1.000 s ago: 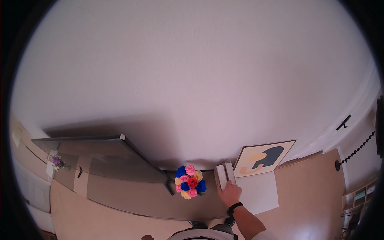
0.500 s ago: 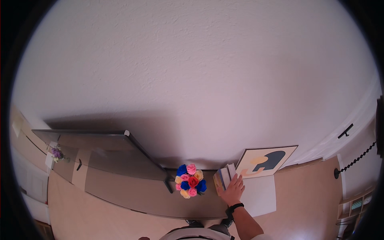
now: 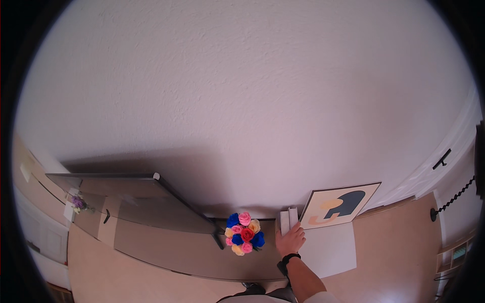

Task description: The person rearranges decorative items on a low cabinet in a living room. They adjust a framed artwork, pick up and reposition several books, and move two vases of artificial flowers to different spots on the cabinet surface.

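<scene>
My right hand (image 3: 290, 243), with a black band on its wrist, reaches up from the lower edge to a few upright books (image 3: 286, 220) with pale edges. Its thumb lies at their left side and its fingers are bent along their right side, so the hand is closed on them. Part of the books is hidden under the hand. Just left of them stands a bunch of roses (image 3: 245, 234) in pink, blue, red and cream. A framed abstract picture (image 3: 337, 206) leans on the wall to the right of the books. My left hand is out of view.
A large television (image 3: 131, 197) stands on the long cabinet (image 3: 202, 255) at left. A white surface (image 3: 331, 250) adjoins it at right. Purple flowers (image 3: 78, 203) show at far left. Far right are a black twisted rod (image 3: 454, 199) and a small shelf (image 3: 457, 255).
My right hand has turned the books from a slant to nearly straight toward the wall. The coloured cover on their left side no longer shows. The whole view has shifted slightly.
</scene>
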A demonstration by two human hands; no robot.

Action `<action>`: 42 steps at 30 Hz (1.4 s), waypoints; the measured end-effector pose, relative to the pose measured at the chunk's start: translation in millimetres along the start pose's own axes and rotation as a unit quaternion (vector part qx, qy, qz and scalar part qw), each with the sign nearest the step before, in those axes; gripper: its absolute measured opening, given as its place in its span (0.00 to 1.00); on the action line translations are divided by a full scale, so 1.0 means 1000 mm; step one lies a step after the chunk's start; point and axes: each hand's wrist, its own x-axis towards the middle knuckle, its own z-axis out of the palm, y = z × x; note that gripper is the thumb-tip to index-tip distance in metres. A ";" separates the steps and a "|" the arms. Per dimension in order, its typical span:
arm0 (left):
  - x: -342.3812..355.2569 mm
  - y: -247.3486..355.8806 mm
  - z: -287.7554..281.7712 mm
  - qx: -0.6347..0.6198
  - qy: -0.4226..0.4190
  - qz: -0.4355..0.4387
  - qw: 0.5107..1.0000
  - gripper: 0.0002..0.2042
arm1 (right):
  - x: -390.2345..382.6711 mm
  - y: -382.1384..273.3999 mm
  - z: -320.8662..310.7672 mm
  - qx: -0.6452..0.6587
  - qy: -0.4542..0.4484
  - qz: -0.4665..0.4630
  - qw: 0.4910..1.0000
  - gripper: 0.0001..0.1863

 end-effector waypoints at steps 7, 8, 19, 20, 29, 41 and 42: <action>-0.001 -0.001 0.000 0.012 0.020 -0.035 0.999 0.15 | 0.009 0.000 0.007 0.017 -0.028 0.007 0.999 0.52; 0.002 -0.003 0.001 0.011 0.021 -0.036 0.999 0.15 | 0.004 0.000 0.006 0.008 -0.021 -0.001 1.000 0.53; 0.011 0.006 0.005 -0.029 -0.005 -0.001 1.000 0.13 | -0.001 -0.008 0.000 -0.002 -0.044 -0.002 0.999 0.52; 0.013 0.006 0.002 -0.036 -0.005 -0.002 0.999 0.13 | 0.001 -0.010 0.000 0.003 -0.040 0.003 0.999 0.52; 0.023 -0.009 -0.018 0.032 -0.029 0.012 0.999 0.17 | 0.015 -0.015 0.004 0.011 -0.060 0.014 0.998 0.53; 0.026 -0.010 -0.006 -0.032 -0.039 -0.015 0.999 0.19 | 0.007 -0.013 -0.007 0.009 -0.085 -0.020 0.996 0.55; 0.032 -0.010 -0.007 -0.031 -0.047 -0.024 0.998 0.19 | 0.010 -0.013 -0.002 0.008 -0.083 -0.019 0.996 0.55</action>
